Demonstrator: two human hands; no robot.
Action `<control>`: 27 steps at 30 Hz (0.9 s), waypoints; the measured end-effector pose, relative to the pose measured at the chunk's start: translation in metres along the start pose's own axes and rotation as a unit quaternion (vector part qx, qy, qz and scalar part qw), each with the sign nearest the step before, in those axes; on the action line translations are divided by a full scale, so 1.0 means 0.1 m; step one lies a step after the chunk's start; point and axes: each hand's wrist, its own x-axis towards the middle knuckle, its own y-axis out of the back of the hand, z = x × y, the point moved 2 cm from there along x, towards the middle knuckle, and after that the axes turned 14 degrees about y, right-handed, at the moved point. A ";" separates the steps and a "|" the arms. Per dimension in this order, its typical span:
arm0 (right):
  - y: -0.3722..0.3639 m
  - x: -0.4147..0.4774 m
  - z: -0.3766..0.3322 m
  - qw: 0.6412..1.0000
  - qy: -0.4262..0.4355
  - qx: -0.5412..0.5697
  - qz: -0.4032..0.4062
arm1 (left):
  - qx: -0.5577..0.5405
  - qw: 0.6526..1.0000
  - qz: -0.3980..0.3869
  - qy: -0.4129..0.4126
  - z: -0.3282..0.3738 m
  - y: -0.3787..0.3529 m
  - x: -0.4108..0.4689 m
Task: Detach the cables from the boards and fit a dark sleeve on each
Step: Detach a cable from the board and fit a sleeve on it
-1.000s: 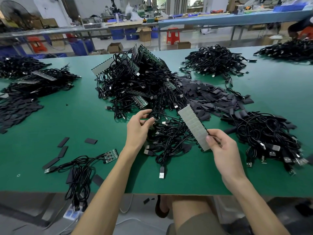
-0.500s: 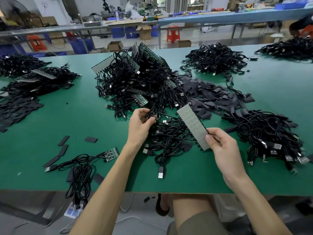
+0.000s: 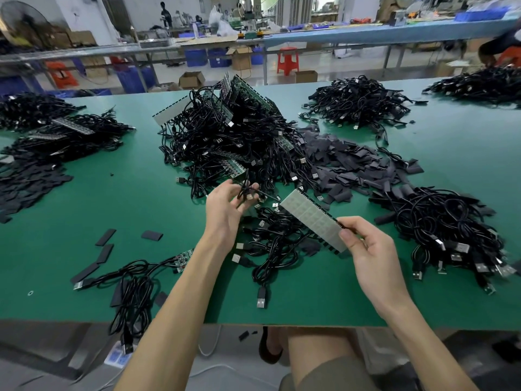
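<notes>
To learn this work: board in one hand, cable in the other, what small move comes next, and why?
Probably pull the cable away from the board: the left hand pinches it, the right hand grips the board's near end, and the cable seems to run to its far end.
</notes>
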 end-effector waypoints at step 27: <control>0.00 0.04 0.18 0.999 -0.031 0.027 0.026 | 0.040 0.993 -0.094 0.061 0.05 -0.03 -0.24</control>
